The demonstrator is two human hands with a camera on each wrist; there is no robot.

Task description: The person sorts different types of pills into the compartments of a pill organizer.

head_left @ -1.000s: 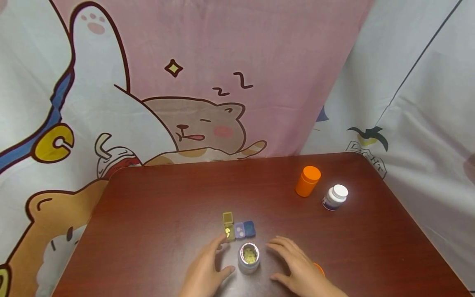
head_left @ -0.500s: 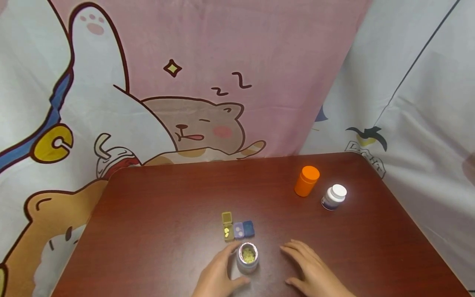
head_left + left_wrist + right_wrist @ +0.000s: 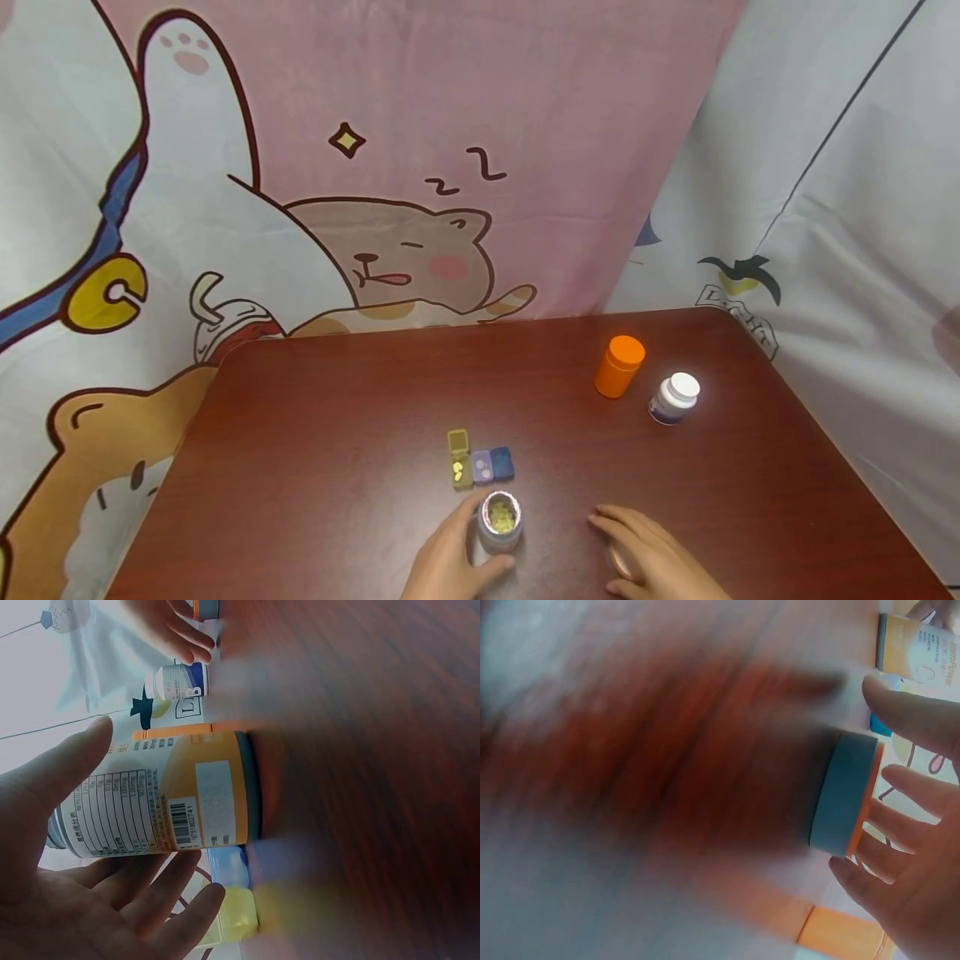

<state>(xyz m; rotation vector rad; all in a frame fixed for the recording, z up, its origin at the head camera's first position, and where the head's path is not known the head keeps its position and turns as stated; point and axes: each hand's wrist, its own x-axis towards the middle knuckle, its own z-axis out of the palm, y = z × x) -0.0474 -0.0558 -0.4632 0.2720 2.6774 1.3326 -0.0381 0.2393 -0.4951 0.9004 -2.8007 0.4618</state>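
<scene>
My left hand (image 3: 455, 557) curls round an open pill bottle (image 3: 150, 802), thumb on one side and fingers on the other. The bottle stands upright, with yellow-green tablets inside its foil-edged mouth. Just behind it lies a small pill organizer (image 3: 482, 467) with yellow, purple and blue compartments. The yellow lid stands raised, and pale yellow pills lie in that compartment. To the right, my right hand (image 3: 656, 557) hovers with loosely spread fingers over a bottle cap (image 3: 845, 795). This cap is dark teal with an orange edge; the hand partly hides it in the head view.
An orange bottle (image 3: 620, 367) and a white bottle with a white cap (image 3: 674, 398) stand at the back right of the brown table (image 3: 337, 400). A cartoon-printed cloth (image 3: 420, 108) hangs behind the table.
My left hand has moved right and closed in round the bottle. My right hand has moved right and toward the front edge, from beside the bottle to over the cap.
</scene>
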